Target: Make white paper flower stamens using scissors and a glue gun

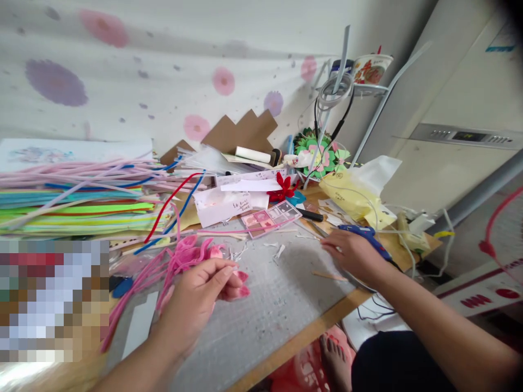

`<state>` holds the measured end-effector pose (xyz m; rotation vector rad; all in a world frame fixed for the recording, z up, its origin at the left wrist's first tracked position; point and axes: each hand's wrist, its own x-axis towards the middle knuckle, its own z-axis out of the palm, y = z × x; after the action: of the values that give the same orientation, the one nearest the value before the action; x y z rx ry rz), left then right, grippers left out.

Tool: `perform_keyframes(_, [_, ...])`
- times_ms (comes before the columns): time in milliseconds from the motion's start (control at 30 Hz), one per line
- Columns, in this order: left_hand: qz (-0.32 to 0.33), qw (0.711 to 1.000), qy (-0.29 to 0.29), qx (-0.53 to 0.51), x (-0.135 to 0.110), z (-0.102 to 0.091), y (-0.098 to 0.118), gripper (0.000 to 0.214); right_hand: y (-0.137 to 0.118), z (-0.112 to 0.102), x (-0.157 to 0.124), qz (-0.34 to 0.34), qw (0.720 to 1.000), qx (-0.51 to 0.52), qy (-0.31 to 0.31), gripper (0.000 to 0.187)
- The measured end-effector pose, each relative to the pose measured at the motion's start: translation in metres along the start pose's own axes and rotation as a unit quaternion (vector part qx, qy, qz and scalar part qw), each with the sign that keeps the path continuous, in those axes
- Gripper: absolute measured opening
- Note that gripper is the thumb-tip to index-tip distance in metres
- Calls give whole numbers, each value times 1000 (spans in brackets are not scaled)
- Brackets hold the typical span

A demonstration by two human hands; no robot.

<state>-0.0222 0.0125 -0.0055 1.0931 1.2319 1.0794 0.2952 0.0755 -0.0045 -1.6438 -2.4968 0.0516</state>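
Observation:
My left hand (pixel 204 291) is closed in a pinch over the grey mat, holding a pink fuzzy flower piece (pixel 241 286) whose petals stick out past the fingers. Just behind it lies a bundle of pink pipe cleaners (pixel 190 253), some trailing toward the near left. At the right side of the mat, my right hand (pixel 351 253) is low with its fingers curled together. What is in its fingers, if anything, is hidden. Close behind it rests a blue glue gun (pixel 359 231). A black-handled tool (pixel 309 215) lies farther back.
Stacks of coloured pipe cleaners (pixel 77 209) fill the left. A pink palette case (pixel 272 219), a red flower (pixel 281 188) and a yellow tissue pack (pixel 351 190) stand at the back. Cables and a power strip (pixel 412 231) lie right. The wooden table edge (pixel 302 337) runs along the front.

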Motion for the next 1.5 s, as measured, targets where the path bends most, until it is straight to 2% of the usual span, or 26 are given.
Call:
perform_keyframes(100, [-14, 1000, -28, 6, -1, 4, -2, 18, -29, 12, 27, -120, 991, 56, -16, 23])
perform_keyframes(233, [-12, 999, -39, 36, -1, 5, -1, 15, -43, 30, 60, -181, 977, 108, -29, 23])
perform_keyframes(367, [-15, 998, -33, 48, 0, 1, -1, 14, -41, 34, 73, -187, 965, 179, -43, 11])
perform_keyframes(533, [7, 996, -37, 84, -1, -1, -3, 10, -50, 24, 61, -107, 936, 327, -72, 6])
perform_keyframes(600, [14, 995, -42, 85, 0, 1, -3, 11, -55, 19, 54, -74, 905, 406, -103, 3])
perform_keyframes(767, [11, 989, -57, 133, 9, 21, 7, 15, -65, 11, 39, -59, 804, 570, -161, 19])
perform_keyframes(833, [37, 980, -84, 177, 14, 32, 12, 19, -67, 9, 34, -61, 767, 616, -171, 23])
perform_keyframes(967, [104, 959, -115, 238, 17, 51, 23, 21, -69, 4, 27, -53, 671, 715, -188, 23])
perform_keyframes(1033, [123, 949, -116, 266, 16, 57, 28, 12, -69, 2, 24, -52, 649, 734, -193, 23])
perform_keyframes(1100, [125, 946, -109, 279, 14, 60, 30, 13, -67, -1, 22, -54, 654, 729, -194, 24])
perform_keyframes(1133, [119, 949, -102, 275, 13, 60, 30, 13, -65, -2, 20, -60, 674, 711, -189, 24])
perform_keyframes(1233, [83, 968, -68, 229, 12, 54, 28, 11, -56, -4, 20, -78, 774, 612, -146, 21])
perform_keyframes(1300, [43, 982, -42, 181, 11, 48, 25, 13, -49, 0, 24, -76, 827, 549, -97, 16])
perform_keyframes(1400, [14, 994, -9, 110, 11, 37, 19, 16, -40, 9, 36, -69, 866, 494, -37, 10])
perform_keyframes(1500, [38, 998, 1, 53, 10, 28, 12, 16, -34, 14, 44, -71, 889, 452, -2, 12])
